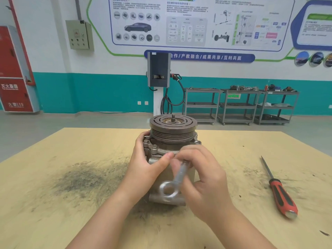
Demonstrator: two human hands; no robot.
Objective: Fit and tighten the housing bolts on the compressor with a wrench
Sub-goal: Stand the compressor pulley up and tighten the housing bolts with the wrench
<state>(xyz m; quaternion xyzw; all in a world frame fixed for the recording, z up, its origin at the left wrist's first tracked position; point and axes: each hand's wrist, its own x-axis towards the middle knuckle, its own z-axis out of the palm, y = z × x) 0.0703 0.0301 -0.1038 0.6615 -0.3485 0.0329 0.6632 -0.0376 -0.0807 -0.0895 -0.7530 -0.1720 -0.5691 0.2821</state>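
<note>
Indoors, on a smudged table (53, 177), hands grip: left (149, 166) compressor (172, 133), right (203, 177) wrench (177, 178).

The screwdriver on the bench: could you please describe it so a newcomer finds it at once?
Start at the tan workbench and look right of the compressor. The screwdriver lies alone there, the only tool with a red-and-black handle.

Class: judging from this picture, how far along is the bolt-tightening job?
Done: compressor stands upright on the table. In hand: left hand steadies it; right hand works the wrench at the flange. Left: flange holes look unfilled.
</note>
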